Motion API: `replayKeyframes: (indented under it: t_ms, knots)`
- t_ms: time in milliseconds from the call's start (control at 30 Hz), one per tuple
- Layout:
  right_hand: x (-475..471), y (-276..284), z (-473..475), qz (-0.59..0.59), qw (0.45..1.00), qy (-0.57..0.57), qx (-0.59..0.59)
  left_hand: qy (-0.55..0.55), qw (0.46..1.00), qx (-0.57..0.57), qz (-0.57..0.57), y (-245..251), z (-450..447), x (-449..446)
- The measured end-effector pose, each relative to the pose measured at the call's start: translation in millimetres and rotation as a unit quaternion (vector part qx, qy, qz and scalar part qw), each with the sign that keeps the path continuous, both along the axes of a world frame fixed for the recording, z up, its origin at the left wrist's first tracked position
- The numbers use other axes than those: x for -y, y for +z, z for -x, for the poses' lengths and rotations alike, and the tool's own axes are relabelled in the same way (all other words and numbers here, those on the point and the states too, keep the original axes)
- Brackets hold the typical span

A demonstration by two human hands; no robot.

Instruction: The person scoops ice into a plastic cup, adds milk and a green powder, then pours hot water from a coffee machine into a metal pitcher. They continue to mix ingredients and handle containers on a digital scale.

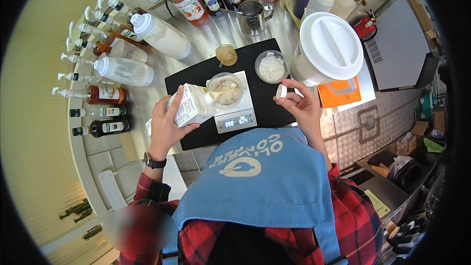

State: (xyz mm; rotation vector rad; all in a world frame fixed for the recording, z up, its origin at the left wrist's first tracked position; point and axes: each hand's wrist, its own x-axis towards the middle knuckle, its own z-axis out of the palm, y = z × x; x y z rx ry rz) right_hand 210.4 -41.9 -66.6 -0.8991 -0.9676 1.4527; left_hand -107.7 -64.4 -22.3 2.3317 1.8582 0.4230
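My left hand (167, 121) grips a white printed carton (189, 108), tilted with its spout over a clear plastic cup (225, 91). Pale, creamy liquid runs from the spout into the cup, where ice shows. Under the cup is a white digital scale (235, 120) with a lit display, on a black rubber mat (266, 105). Between the thumb and fingers of my right hand (300, 103) is a small white screw cap (281, 91). Just beyond that hand a second clear cup (272, 67) holds ice. A small amber-tinted cup (226, 55) stands at the mat's far edge.
A large white lidded pitcher (327, 49) stands at the right, beside an orange cloth (340, 94). Two white squeeze bottles (162, 36) (125, 71) and several pump-top syrup bottles (105, 94) line the left. A steel jug (252, 18) and more syrup bottles (189, 5) stand at the back.
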Motion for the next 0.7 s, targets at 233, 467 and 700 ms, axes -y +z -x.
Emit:
replayKeyframes:
  t_ms: [233, 467, 700]
  knots:
    - [0.1, -0.4, -0.9, 0.008, 1.0, 0.004, 0.002, 0.004, 1.0, 0.001, 0.005, -0.8, -0.4, -0.3]
    - [0.5, -0.2, -0.2, 0.011, 1.0, 0.002, 0.004, -0.001, 1.0, -0.001, 0.004, -0.5, -0.5, 0.0]
    - [0.7, -0.2, 0.2, 0.01, 1.0, -0.002, 0.002, 0.001, 1.0, -0.007, 0.01, 1.3, -0.3, -0.5]
